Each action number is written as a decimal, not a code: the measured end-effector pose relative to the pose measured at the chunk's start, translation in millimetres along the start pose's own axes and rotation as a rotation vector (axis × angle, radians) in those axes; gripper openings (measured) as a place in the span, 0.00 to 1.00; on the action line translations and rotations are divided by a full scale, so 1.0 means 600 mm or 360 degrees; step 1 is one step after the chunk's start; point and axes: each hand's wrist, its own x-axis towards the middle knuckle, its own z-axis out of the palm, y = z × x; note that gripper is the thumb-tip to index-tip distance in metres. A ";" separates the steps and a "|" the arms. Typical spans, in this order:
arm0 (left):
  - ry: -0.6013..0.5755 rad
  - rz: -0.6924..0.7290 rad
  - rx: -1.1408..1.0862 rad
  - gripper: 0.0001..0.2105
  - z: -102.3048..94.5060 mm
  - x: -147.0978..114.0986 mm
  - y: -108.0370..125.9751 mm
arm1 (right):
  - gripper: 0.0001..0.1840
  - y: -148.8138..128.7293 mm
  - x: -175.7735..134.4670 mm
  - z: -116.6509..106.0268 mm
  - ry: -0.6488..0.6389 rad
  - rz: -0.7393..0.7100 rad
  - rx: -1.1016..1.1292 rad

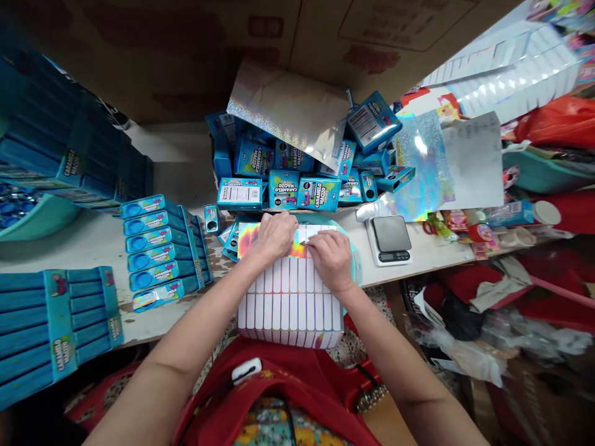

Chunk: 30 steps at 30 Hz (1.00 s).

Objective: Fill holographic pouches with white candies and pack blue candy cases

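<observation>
A sheet of stickers [288, 310], white rectangles in rows with a shiny rainbow strip at its far end, lies over the table's front edge and droops towards my lap. On the rainbow part rests my left hand [277, 236], its fingers curled and closed on the sheet. My right hand [331, 257] is just beside it, thumb and fingertips pinched at a sticker on the sheet; how far that sticker is lifted is too small to tell. Beneath the sheet shows part of a turquoise basin [356, 260]. Small blue candy boxes [283, 189] are heaped just beyond my hands.
A digital scale [391, 238] stands right of my hands. Holographic sheets [425, 161] lie behind it. At left are a row of blue boxes [155, 254] and stacked blue packs [60, 322]. A large cardboard carton [209, 56] blocks the back. Plastic bags [465, 353] hang low right.
</observation>
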 end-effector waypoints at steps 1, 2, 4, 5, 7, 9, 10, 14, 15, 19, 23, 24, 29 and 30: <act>0.0022 -0.0004 0.0040 0.14 0.010 0.001 -0.004 | 0.04 -0.005 0.004 -0.014 -0.0020 0.0082 0.0118; 0.0047 -0.0005 0.0050 0.13 0.018 0.000 -0.007 | 0.04 -0.012 0.007 -0.029 -0.0024 0.0188 0.0244; 0.0132 0.0012 -0.0069 0.13 0.025 -0.007 -0.010 | 0.04 -0.026 0.014 -0.058 0.0014 0.0445 0.0475; 0.0213 0.0027 -0.0216 0.14 0.022 -0.014 -0.008 | 0.05 -0.033 0.018 -0.072 0.0037 0.0566 0.0577; 0.0401 0.0057 -0.0677 0.15 0.003 -0.037 0.002 | 0.06 -0.047 0.025 -0.091 0.0058 0.0755 0.0763; 0.0443 0.0055 -0.1234 0.17 -0.026 -0.068 0.018 | 0.07 -0.062 0.031 -0.100 0.0048 0.0868 0.0953; 0.0366 0.0028 -0.1480 0.18 -0.041 -0.085 0.026 | 0.07 -0.070 0.032 -0.101 0.0040 0.0902 0.1042; -0.0091 -0.0322 -0.1937 0.11 -0.089 -0.157 0.039 | 0.08 -0.124 0.030 -0.079 0.0056 0.1018 0.1288; -0.0097 -0.0412 -0.1900 0.11 -0.100 -0.177 0.031 | 0.08 -0.144 0.027 -0.066 0.0073 0.1059 0.1326; 0.0037 -0.0622 -0.1477 0.12 -0.159 -0.280 -0.037 | 0.10 -0.252 0.019 0.006 0.0040 0.1166 0.1364; 0.0150 -0.0905 -0.1340 0.09 -0.221 -0.385 -0.134 | 0.11 -0.376 0.027 0.082 -0.0130 0.1047 0.1412; 0.0191 -0.0939 -0.1341 0.08 -0.228 -0.403 -0.159 | 0.10 -0.401 0.032 0.099 -0.0157 0.1000 0.1397; 0.0276 -0.0919 -0.1406 0.06 -0.209 -0.434 -0.264 | 0.08 -0.464 0.051 0.166 -0.0131 0.0914 0.1164; 0.0283 -0.0906 -0.1439 0.06 -0.199 -0.432 -0.277 | 0.08 -0.467 0.051 0.174 -0.0125 0.0922 0.1132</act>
